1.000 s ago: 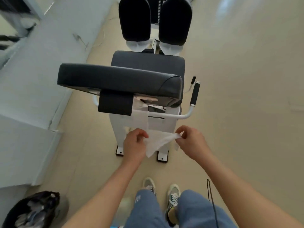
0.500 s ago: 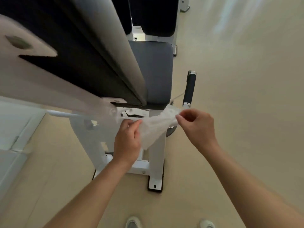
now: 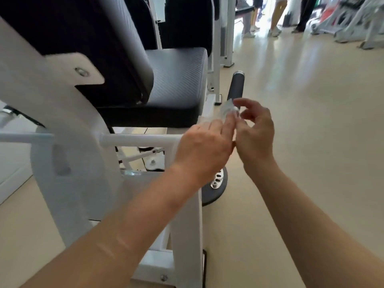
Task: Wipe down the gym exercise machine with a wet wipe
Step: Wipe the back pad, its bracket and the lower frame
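Observation:
The gym machine has a white frame (image 3: 72,154), a dark seat pad (image 3: 176,80) and a black handle grip (image 3: 236,86) on its right side. A crumpled white wet wipe (image 3: 228,110) sits at the lower end of that grip, between my two hands. My left hand (image 3: 205,146) reaches over the white crossbar with its fingers straight, its fingertips pressing on the wipe. My right hand (image 3: 256,132) is just right of it, fingers loosely curled, with forefinger and thumb pinching the wipe's edge. Motion blur hides the exact contact.
A round dark adjustment disc (image 3: 216,183) sits low on the frame below my hands. Beige floor (image 3: 311,121) spreads to the right. Several people (image 3: 274,15) stand far back, with other white machines (image 3: 357,28) at the top right.
The view has dropped lower and closer to the machine's right side. Both hands moved up and right together, carrying the wipe from its stretched-out state onto the black handle grip.

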A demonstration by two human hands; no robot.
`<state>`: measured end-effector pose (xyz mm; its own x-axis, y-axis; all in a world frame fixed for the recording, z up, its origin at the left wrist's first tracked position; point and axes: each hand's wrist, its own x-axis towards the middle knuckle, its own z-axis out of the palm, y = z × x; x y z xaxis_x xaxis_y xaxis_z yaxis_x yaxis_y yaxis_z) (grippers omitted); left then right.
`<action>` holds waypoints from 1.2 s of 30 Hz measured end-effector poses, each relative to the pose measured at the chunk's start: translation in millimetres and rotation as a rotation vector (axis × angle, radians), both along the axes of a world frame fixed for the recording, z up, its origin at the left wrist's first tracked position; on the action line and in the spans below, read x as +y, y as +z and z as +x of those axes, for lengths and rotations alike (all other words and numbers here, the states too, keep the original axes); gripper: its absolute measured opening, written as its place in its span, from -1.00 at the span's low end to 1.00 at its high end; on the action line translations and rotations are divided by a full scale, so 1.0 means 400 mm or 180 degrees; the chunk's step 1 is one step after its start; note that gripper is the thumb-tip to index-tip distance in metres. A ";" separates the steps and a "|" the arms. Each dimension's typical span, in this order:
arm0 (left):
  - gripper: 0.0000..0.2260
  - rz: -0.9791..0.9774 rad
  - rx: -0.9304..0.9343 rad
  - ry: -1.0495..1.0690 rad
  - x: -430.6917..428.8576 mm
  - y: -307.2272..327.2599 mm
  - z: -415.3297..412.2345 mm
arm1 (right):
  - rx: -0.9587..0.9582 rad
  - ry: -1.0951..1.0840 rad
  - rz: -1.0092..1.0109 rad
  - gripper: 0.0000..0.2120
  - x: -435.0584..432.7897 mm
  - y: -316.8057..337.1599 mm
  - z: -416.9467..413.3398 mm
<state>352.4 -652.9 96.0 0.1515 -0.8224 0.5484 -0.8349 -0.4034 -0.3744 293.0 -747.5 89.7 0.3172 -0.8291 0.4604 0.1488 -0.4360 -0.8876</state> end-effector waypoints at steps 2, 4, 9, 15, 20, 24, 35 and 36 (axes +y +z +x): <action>-0.56 -0.0211 -0.0327 0.0218 -0.024 -0.025 0.005 | -0.0364 -0.0123 0.0389 -0.52 0.002 -0.037 -0.003; -0.61 -0.0610 -0.0669 0.0115 0.000 -0.030 0.032 | -0.0382 -0.0327 0.0047 -0.43 0.041 -0.056 0.002; -0.76 -0.0693 -0.0743 -0.0199 0.153 -0.041 0.167 | 0.0961 -0.0537 -0.2354 -0.57 0.189 -0.068 0.013; -0.91 0.0110 -0.0911 0.0335 0.326 0.012 0.309 | 0.2012 -0.0193 -0.2991 -0.41 0.248 -0.063 0.061; -0.67 -0.0620 -0.0528 0.0638 0.315 -0.082 0.265 | 0.0988 0.0740 -0.3104 -0.41 0.322 -0.159 0.072; -0.50 -0.0368 -0.0624 0.0460 0.404 -0.106 0.266 | 0.1048 0.0971 -0.2769 -0.43 0.324 -0.244 0.069; -0.58 -0.0366 0.0506 0.0329 0.572 -0.316 0.254 | 0.1535 0.1097 -0.3312 -0.26 0.447 -0.266 0.155; -0.56 -0.0485 0.0555 0.0396 0.562 -0.310 0.257 | 0.1514 0.1034 -0.3379 -0.29 0.452 -0.253 0.171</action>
